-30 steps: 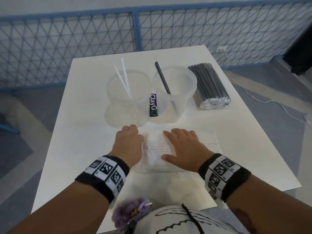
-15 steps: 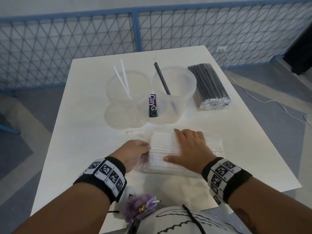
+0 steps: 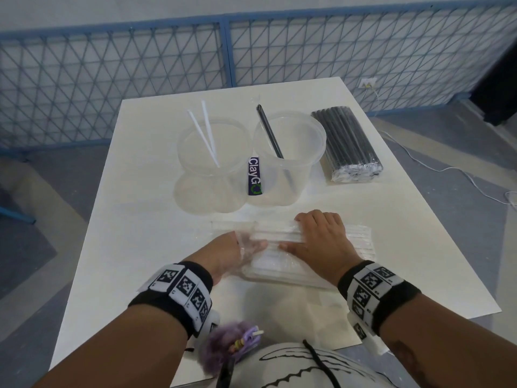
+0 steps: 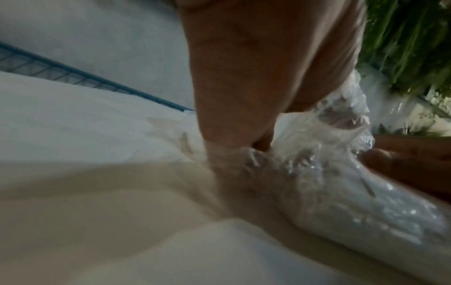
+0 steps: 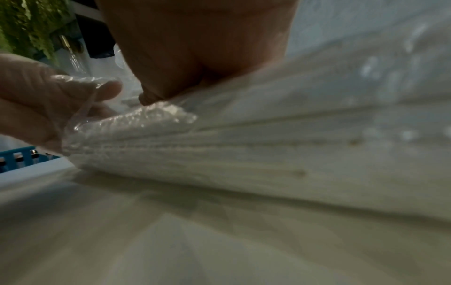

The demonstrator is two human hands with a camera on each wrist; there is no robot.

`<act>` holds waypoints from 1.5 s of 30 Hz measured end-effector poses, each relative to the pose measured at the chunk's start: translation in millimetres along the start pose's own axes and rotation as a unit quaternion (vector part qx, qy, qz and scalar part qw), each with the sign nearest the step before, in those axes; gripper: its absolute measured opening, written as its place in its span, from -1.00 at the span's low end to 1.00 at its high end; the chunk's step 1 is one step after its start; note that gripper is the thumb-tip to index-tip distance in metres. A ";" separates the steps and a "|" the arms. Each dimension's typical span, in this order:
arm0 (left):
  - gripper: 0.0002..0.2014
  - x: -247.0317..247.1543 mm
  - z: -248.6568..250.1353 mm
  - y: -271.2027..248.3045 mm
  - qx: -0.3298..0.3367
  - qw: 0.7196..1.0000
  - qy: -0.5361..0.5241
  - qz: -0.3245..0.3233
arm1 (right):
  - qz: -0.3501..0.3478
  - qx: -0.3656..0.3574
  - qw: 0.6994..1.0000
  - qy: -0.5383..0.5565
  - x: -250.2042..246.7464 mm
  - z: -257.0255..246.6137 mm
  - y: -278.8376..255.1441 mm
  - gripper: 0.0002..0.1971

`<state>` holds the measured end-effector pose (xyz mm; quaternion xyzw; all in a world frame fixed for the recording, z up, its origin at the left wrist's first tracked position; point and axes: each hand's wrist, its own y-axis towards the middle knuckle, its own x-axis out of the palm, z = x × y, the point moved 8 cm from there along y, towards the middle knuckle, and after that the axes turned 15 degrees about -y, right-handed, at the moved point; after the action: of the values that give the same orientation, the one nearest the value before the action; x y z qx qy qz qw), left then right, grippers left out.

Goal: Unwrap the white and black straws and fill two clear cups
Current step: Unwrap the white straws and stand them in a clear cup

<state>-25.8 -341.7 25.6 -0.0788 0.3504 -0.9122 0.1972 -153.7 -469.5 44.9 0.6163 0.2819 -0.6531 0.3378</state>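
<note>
reaching into the white straw pack

step in hand: getting a wrapped white straw out of the pack of white straws (image 3: pixel 291 247), which lies flat on the table (image 3: pixel 134 247) near the person, just in front of the two cups. right hand (image 3: pixel 319 242) lies on top of the pack, fingers spread and fairly straight, pressing it down. left hand (image 3: pixel 232 253) is pushed into the open left end of the clear bag, film over the fingers; right wrist view shows its thumb and fingers close together at the straw ends, but whether they already pinch a straw i cannot tell, too blurred.

left clear cup (image 3: pixel 212 161) holds two white straws (image 3: pixel 207 135), right clear cup (image 3: pixel 288 161) holds one black straw (image 3: pixel 272 138). the cups touch, a purple label (image 3: pixel 254 176) between them. pack of black straws (image 3: pixel 347 147) sits far right, just beside the right cup, untouched by either hand.

judgement: early in the task, cups nearly empty. next move calls for pinching one straw at its end and sliding it left out of the bag while the right hand pins the pack, then stripping its wrapper and dropping it in the left cup. risk: several straws dragging out together.
</note>
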 end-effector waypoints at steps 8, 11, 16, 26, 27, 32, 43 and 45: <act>-0.43 2.5 57.1 -20.0 0.139 0.989 -0.017 -0.050 | -0.087 -0.024 0.980 0.177 -45.9 -22.1 16.7 -0.26; -0.53 0.3 88.7 -32.4 0.252 0.967 0.005 -0.036 | -0.067 -0.028 0.963 0.260 -75.0 -27.7 23.0 -0.18; -0.80 -21.9 118.7 -90.3 0.554 0.816 -0.037 0.160 | 0.009 0.025 0.887 0.461 -99.0 -20.3 12.8 -0.26; 0.24 7.1 80.8 -61.9 0.431 0.891 -0.106 0.093 | 0.163 0.014 0.799 0.579 -125.9 -13.0 -0.6 -0.19; 0.20 4.5 80.0 -58.5 0.424 0.893 -0.116 0.093 | 0.176 0.001 0.812 0.556 -134.8 -14.7 -1.9 -0.19; 0.00 -5.1 77.4 -47.9 0.406 0.899 -0.131 0.095 | 0.366 -0.083 0.857 0.352 -222.0 -18.3 -23.1 -0.55; -0.25 14.4 89.7 -49.2 0.392 0.913 -0.117 0.003 | -0.037 -0.121 0.991 -0.036 -214.7 -45.7 29.2 -0.68; -0.25 15.9 90.4 -50.0 0.395 0.910 -0.123 -0.007 | -0.027 -0.157 0.984 -0.073 -206.6 -55.8 29.8 -0.79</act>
<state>-30.0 -369.4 126.3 -0.1088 -0.0662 -0.9605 0.2476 -93.4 -424.6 247.4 0.4980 0.3722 -0.6532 0.4323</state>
